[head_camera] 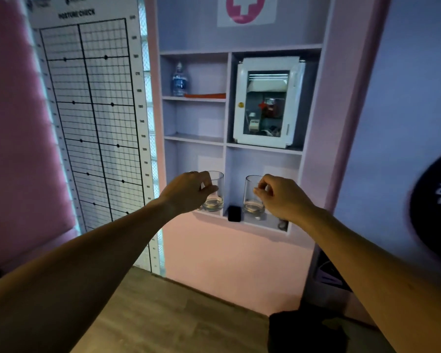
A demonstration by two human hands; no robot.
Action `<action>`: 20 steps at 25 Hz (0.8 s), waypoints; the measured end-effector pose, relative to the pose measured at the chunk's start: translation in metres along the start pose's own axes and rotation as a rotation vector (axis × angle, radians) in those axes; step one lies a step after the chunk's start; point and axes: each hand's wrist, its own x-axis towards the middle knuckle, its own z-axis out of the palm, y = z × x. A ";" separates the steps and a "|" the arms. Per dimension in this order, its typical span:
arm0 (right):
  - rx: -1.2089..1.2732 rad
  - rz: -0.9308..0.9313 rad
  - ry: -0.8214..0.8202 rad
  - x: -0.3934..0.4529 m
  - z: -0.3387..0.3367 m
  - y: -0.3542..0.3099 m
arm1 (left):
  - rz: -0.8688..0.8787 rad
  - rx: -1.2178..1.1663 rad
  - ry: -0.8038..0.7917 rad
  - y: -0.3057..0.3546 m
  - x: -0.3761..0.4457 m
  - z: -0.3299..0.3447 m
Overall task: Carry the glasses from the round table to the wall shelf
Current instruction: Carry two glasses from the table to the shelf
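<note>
Both arms out at the wall shelf (242, 221), bottom row. My left hand (189, 191) has its fingers (209, 189) pinched around the side of the left glass (214, 192), which sits in the compartment left of the shelf's centre divider; base looks at or just above the ledge, can't tell if it's touching. My right hand (281, 196) has its fingers (261, 191) closed on the rim and wall of the right glass (252, 196), in the compartment right of the divider, just beside a small black box (234, 213) at the divider's foot.

Risks, as I judge them: both glasses stand near the front lip of the ledge, so letting go early or with a tilt could tip one off the shelf to the floor. Right glass is close to the black box; nudging sideways could knock it or catch the base on it. Smooth glass, fingertip grip only, so a slip is possible. Something small and round lies at the right end of that ledge, too blurry to name.

Room: higher in the shelf, a water bottle (180, 80) top left, a white glass-front cabinet (266, 103) right of it. Left of the shelf hangs a posture grid chart (92, 110). Wood-look floor (163, 314) below. Round table not in view.
</note>
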 end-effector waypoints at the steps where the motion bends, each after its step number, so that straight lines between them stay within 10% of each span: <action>1: 0.003 -0.009 -0.011 0.022 0.012 0.005 | -0.006 0.015 0.007 -0.014 0.017 0.006; 20: 0.059 -0.182 0.066 0.451 0.195 0.041 | -0.098 0.142 0.143 -0.303 0.326 0.076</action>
